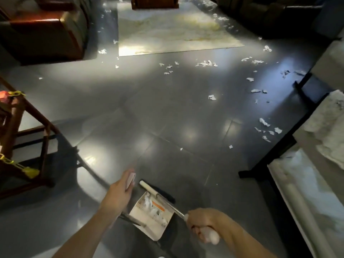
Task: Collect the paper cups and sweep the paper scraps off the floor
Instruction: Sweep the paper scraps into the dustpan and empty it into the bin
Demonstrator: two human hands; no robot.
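Torn paper scraps [149,200] lie heaped in the white dustpan [154,229], right between your two hands. Loose scraps [206,63] are strewn over the dark tiled floor [167,112], well beyond your fingertips and off to their right. Your right hand [202,224] has its fingers curled tight round the broom handle [211,236] — the broom head [158,191] sits at the dustpan's far edge. Your left hand [119,196] grips a pinkish handle [130,180], blurred. A wooden stand [24,127] sits left of those fingers — a pale marbled panel [173,28] lies far ahead.
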